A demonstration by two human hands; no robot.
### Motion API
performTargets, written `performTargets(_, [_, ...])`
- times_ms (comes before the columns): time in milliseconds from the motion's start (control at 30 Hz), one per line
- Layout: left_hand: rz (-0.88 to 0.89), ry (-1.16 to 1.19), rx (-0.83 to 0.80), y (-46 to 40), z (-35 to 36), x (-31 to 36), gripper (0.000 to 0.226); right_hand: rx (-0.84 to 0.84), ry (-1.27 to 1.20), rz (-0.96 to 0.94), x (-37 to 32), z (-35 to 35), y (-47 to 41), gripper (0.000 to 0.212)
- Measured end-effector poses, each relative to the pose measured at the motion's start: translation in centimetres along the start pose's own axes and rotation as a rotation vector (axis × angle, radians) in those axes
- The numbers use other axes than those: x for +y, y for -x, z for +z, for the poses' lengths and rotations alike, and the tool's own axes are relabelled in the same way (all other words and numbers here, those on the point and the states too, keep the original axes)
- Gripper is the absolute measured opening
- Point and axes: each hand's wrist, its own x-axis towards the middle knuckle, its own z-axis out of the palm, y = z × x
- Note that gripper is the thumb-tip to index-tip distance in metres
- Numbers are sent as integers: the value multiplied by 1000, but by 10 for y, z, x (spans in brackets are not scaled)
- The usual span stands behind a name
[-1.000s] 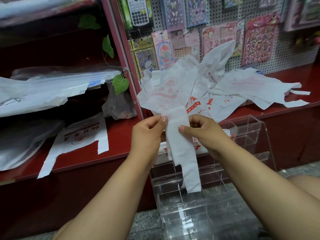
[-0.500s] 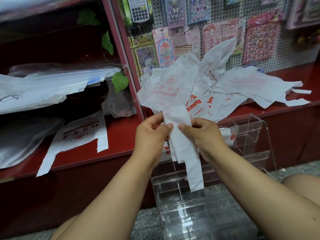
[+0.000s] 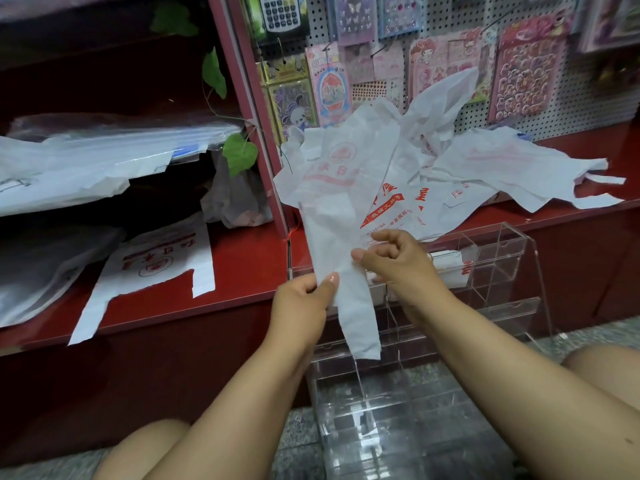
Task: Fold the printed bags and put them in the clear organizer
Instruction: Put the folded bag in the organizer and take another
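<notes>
Nearest, the clear organizer (image 3: pixel 398 407) stands on the floor right under the forearms, its tiered compartments facing the person, probably parked there so a folded bag can drop straight in; the near compartments look bare, one upper slot at right seems to hold something white with red print, hard to tell what. Above it both hands work one printed bag (image 3: pixel 341 216) in mid air. The left hand (image 3: pixel 303 299) pinches the narrowed lower part between thumb and curled fingers, likely as an anchor so the strip stays gathered. The right hand (image 3: pixel 393 258) has its thumb on the bag edge a bit higher; its other fingers are loosely curled and I cannot tell if they touch plastic, it looks set to pull the next fold across. The bag fans wide at top and hangs as a thin tail below the hands, so folding looks partway done lengthwise. Behind, a loose pile of bags (image 3: pixel 485 174) lies on the red shelf (image 3: pixel 242 275), waiting. One flat bag (image 3: pixel 156 268) lies apart to the left. Farthest, a pegboard (image 3: pixel 571 109) with sticker packs.
</notes>
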Motion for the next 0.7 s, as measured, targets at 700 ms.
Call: performTargets(700, [-162, 140, -108, -2, -22, 7, 24, -359, -338, 321, 26, -2, 7, 22])
